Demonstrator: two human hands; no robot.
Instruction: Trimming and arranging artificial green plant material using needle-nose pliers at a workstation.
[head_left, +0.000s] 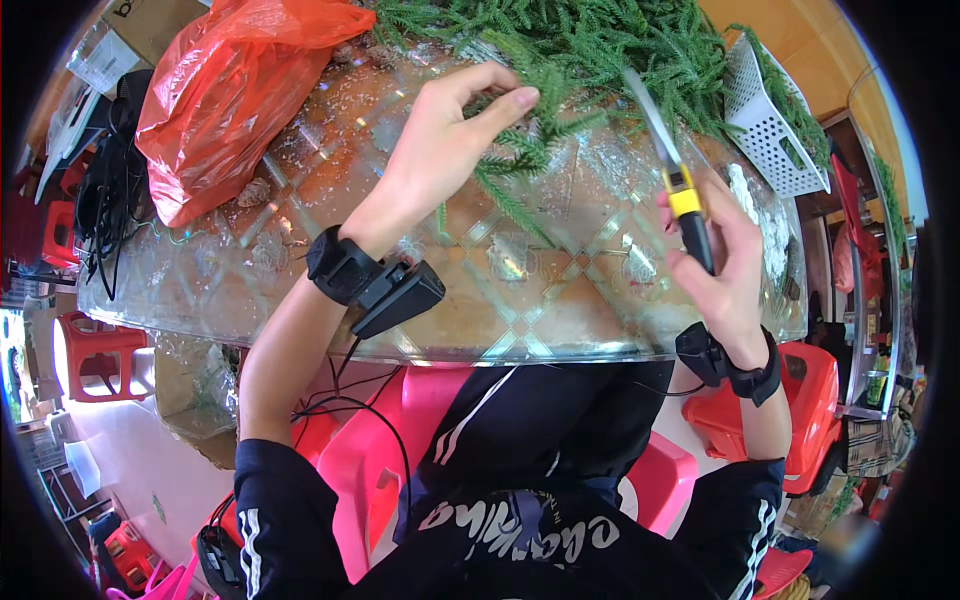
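My left hand [450, 130], thumb and fingers pinched together, holds a green artificial pine sprig [520, 160] above the glass-topped table. Its needled branches hang below the fingers toward the table's middle. To the right, my right hand [725, 250] is closed round the black and yellow handle of a utility knife [685, 200]. The long silver blade points up and away, its tip near the heap of green pine branches [620, 45] at the far side. Blade and sprig are apart. Both wrists carry black strapped devices.
A red plastic bag [230, 110] stands at the table's far left, with pine cones [255, 192] beside it. At the far right is a white perforated basket [765, 120] holding greenery. White flecks litter the glass table [450, 270]. Black cables [110, 180] hang at the left edge.
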